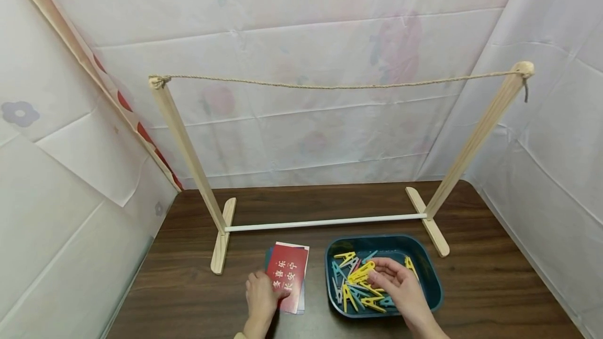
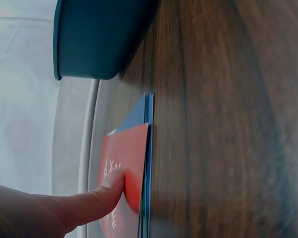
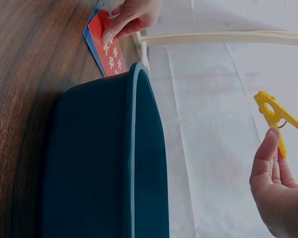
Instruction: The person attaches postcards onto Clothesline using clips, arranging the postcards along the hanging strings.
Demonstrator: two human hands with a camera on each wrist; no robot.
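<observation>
A red card with white characters tops a small stack of blue cards on the dark wooden table. My left hand rests on its near edge. In the left wrist view one straight finger presses on the red card. My right hand is inside the teal tray and pinches a yellow clothespin. In the right wrist view the fingers hold that yellow clothespin above the tray.
A wooden rack with a rope strung between its two posts stands behind the cards and tray; a white bar joins its feet. Several yellow, blue and pink clothespins fill the tray. White sheets enclose the table.
</observation>
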